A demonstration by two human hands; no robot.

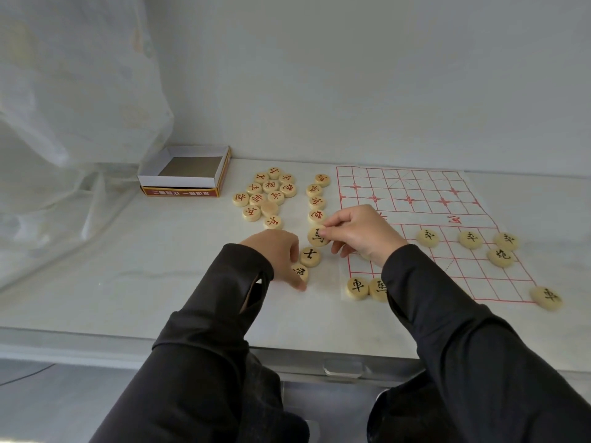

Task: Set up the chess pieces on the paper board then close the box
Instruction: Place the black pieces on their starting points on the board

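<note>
a: so, where's the paper board (415,199)?
b: flat on the right half of the white table (128,266), red grid up. black-lettered pieces sit on it: a row of three (470,239), a cannon piece (500,257) just below the rightmost, a touching pair (357,287) at the near left corner, and a corner piece (547,297) at the near right.
a: hands?
b: right hand (361,233) reaches across the board's left edge, thumb and forefinger pinching a big black piece (318,237) by its rim, just off the board. left hand (275,251) is beside it, fingers curled down round a small black piece (300,271), thumb at its near edge. a middle piece (310,256) lies between those two. can't tell if it touches them.
a: red ones?
b: a red column (316,199) of four runs along the board's left edge. a red cluster (268,193) lies further left, with one blank face up.
a: box?
b: box (185,174) is open, far left by the wall, a white tray stacked on a red part, grey floor showing. a sheer curtain (64,107) hangs left of it. dark sleeves on both arms.
</note>
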